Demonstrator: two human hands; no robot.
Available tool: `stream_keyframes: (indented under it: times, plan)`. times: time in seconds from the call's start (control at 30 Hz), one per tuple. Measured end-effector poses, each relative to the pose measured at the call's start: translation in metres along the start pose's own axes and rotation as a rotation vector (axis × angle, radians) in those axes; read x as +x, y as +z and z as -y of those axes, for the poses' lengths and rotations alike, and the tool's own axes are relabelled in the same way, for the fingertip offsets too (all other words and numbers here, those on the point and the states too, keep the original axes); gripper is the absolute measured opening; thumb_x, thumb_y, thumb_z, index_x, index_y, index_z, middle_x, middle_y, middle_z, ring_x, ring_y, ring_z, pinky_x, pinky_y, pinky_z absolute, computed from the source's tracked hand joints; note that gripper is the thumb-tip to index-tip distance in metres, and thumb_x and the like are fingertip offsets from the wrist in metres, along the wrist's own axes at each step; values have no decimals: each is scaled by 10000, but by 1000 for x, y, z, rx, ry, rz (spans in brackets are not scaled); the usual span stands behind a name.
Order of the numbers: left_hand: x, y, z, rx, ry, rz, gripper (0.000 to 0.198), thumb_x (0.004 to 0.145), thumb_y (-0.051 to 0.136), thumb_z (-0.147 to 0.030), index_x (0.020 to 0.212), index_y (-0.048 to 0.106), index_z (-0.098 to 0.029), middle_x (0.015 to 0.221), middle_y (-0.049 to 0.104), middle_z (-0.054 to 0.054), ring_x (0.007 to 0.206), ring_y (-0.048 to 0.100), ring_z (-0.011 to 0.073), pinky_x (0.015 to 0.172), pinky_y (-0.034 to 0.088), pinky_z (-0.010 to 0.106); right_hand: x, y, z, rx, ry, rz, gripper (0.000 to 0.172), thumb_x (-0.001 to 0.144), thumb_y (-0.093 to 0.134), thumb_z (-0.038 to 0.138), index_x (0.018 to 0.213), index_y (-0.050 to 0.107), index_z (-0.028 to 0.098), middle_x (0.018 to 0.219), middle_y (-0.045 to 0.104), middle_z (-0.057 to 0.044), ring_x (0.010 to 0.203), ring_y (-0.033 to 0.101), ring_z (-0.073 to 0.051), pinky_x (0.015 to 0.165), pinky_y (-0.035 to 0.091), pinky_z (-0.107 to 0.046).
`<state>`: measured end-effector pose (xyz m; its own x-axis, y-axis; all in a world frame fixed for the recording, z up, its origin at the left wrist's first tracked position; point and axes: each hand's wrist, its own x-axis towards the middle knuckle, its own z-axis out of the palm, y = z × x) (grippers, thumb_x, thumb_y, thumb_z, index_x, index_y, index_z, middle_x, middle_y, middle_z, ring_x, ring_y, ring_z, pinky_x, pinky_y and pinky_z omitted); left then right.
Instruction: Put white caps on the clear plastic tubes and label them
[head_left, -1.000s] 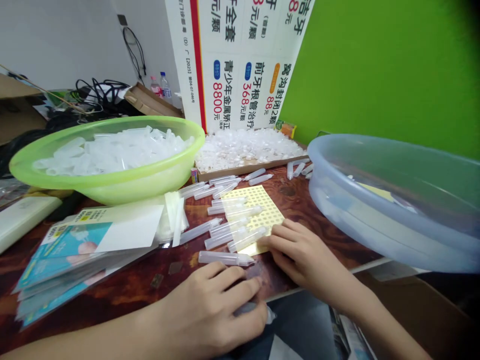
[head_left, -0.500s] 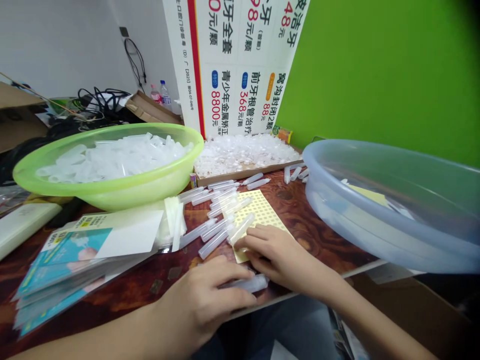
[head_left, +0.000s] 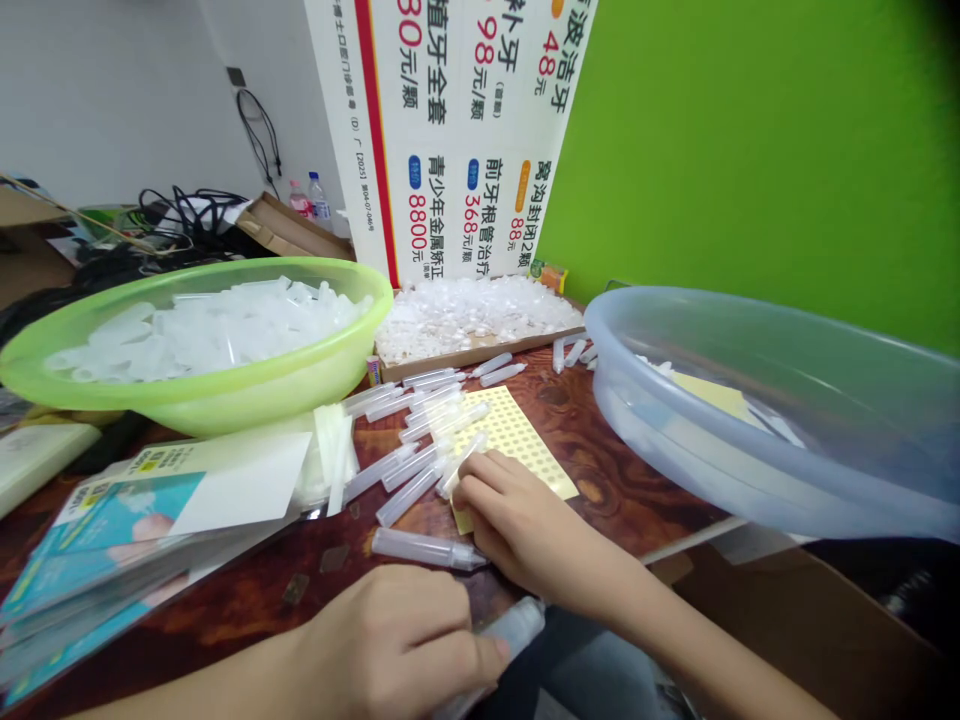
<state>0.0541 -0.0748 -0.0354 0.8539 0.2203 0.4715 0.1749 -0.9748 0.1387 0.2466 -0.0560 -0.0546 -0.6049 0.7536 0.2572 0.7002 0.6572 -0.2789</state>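
My left hand (head_left: 420, 640) is closed around a clear plastic tube (head_left: 517, 628), whose ribbed end sticks out past the thumb at the table's front edge. The fingers of my right hand (head_left: 499, 500) are curled down on the near end of another clear tube (head_left: 463, 462); their tips are partly hidden. That tube lies over a yellow sheet of small round stickers (head_left: 536, 440). Between my hands a loose capped tube (head_left: 424, 548) rests on the wood. Several more tubes (head_left: 411, 495) lie side by side left of the sheet, some overlapping it.
A green basin (head_left: 300, 395) heaped with translucent tubes stands at left. Behind the sheet is a shallow cardboard tray (head_left: 450, 357) of small clear parts. A blue basin (head_left: 675, 470) is at right. Printed packets (head_left: 150, 520) and white strips (head_left: 334, 450) lie at left.
My left hand has moved toward me with a tube, off the table's edge. A loose tube now shows between my hands. My right hand stays by the sticker sheet; the view has shifted slightly.
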Motion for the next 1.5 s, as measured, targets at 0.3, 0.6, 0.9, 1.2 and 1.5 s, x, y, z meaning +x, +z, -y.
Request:
stream_keyframes:
  times: [0.3, 0.6, 0.9, 1.2, 1.5]
  plan:
    - [1, -1, -1, -178, 80, -116, 186, 924, 492, -148, 1108, 488, -177, 1102, 687, 96, 1103, 614, 137, 917, 519, 224, 6, 9, 2, -64, 68, 36, 131, 898, 395, 70, 910, 513, 125, 941, 504, -103, 831, 409, -206, 762, 423, -348]
    - [-1, -1, -4, -117, 76, -163, 133, 908, 460, -88, 854, 528, -188, 888, 733, 37, 897, 679, 128, 823, 566, 218, 6, 1, 9, 35, 136, 28, 104, 897, 417, 94, 886, 507, 144, 968, 511, -110, 864, 430, -209, 787, 431, -364]
    - [-12, 22, 4, 121, -56, -200, 147, 810, 474, -42, 773, 486, -184, 642, 627, 12, 658, 610, 164, 610, 540, 281, -5, 3, 14, 102, 100, -49, 187, 949, 373, 101, 842, 515, 160, 958, 548, -85, 866, 468, -183, 783, 433, -323]
    - [-9, 23, 9, -114, -257, -177, 150, 949, 388, -234, 888, 509, -171, 745, 575, 42, 670, 536, 174, 593, 462, 274, 3, 6, 3, 340, 190, -187, 162, 914, 393, 83, 809, 481, 169, 846, 533, -57, 796, 483, -173, 722, 407, -306]
    - [-3, 19, 11, -180, -385, -143, 266, 974, 366, -299, 827, 534, -155, 732, 572, 38, 650, 539, 153, 578, 452, 250, -17, -29, 40, 801, 164, -314, 157, 968, 390, 233, 842, 479, 205, 806, 503, -19, 736, 485, -134, 654, 402, -261]
